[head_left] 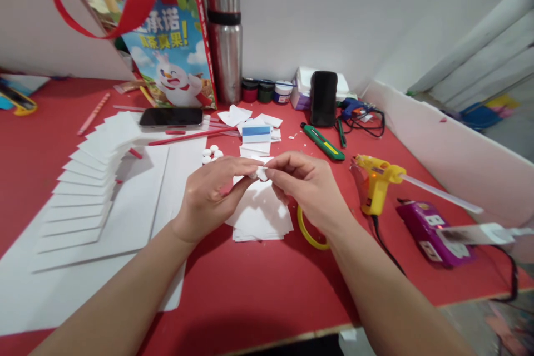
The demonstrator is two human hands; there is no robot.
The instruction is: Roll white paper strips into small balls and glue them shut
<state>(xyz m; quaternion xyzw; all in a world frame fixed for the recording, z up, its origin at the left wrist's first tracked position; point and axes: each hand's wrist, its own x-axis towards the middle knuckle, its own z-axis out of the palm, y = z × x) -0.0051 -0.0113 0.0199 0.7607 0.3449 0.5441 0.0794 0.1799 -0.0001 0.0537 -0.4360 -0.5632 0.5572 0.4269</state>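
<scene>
Pinched by left hand (208,192) and right hand (311,186), a small white wad (261,173) looks light, soft and crushable, best held lightly at its left and right edges.

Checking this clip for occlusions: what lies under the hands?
Stacked white paper shows below the left hand and right hand, plus a yellow ring partly covered by the right wrist. Whatever the hands cover can't be seen.

Clock centred on paper stack (262,228). 12 o'clock: paint jars (266,92). 11: carrier bag (179,39), left of vacuum flask (225,58). 1: utility knife (323,143), smartphone (324,99) behind it. 2–3: hot-glue gun (376,183). 9: card pieces (85,183) on board (142,194).
</scene>
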